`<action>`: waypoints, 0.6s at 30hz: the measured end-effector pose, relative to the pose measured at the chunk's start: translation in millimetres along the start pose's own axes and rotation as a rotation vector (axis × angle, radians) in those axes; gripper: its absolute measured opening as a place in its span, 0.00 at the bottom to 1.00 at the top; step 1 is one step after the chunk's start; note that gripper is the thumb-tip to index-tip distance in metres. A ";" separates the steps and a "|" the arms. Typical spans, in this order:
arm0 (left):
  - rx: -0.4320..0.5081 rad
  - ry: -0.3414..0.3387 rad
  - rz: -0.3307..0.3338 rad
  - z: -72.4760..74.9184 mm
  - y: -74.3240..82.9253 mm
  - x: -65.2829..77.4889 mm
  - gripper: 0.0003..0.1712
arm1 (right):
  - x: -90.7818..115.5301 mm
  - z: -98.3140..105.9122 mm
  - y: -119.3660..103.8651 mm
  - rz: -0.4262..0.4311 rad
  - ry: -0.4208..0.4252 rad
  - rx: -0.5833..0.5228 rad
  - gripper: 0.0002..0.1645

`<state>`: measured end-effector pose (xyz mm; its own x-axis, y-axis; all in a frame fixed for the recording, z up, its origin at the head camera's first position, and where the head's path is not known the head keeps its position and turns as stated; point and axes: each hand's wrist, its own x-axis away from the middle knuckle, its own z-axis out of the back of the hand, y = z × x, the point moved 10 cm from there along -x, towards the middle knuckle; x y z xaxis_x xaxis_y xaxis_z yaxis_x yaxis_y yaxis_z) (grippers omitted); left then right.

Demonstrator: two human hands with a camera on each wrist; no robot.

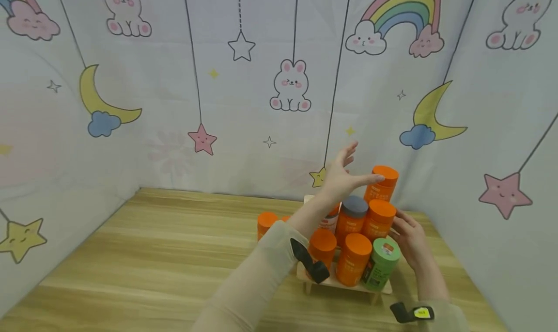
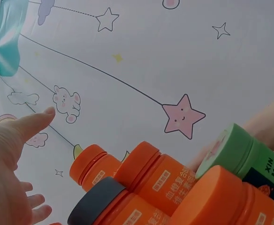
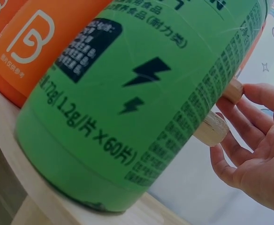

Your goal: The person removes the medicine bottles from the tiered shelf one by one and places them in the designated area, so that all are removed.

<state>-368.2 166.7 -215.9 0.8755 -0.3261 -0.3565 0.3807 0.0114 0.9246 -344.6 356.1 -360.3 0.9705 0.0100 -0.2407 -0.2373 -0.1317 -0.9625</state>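
A wooden tiered rack (image 1: 301, 274) carries several jars in rows. My left hand (image 1: 342, 179) is above its back rows, fingers spread; in the head view the thumb overlaps the lid of the rearmost orange jar (image 1: 378, 191). The left wrist view shows that thumb (image 2: 34, 124) apart from the jars. My right hand (image 1: 411, 237) is at the rack's right side, behind the green jar (image 1: 381, 264). In the right wrist view its bent fingers (image 3: 240, 140) hold the rack's rounded wooden ends (image 3: 213, 129). A grey-lidded orange jar (image 1: 350, 215) stands mid-rack.
More orange jars (image 1: 322, 245) fill the front row. Another orange jar (image 1: 266, 223) stands left of the rack, partly behind the left forearm. The wooden table (image 1: 152, 254) meets patterned cloth walls (image 1: 244, 167) at the back and sides.
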 end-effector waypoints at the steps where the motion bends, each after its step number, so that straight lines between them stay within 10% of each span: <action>1: 0.000 0.000 0.014 -2.8 -1.7 0.0 0.51 | 0.4 -0.3 0.4 -0.002 0.001 0.002 0.21; 18: -0.196 -0.037 0.049 -49.8 2.6 -10.3 0.56 | 2.1 -0.2 1.2 0.008 -0.007 -0.006 0.22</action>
<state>-361.4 217.1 -216.5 0.8845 -0.3548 -0.3030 0.3914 0.2108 0.8958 -342.9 355.8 -361.9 0.9683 0.0163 -0.2494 -0.2449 -0.1379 -0.9597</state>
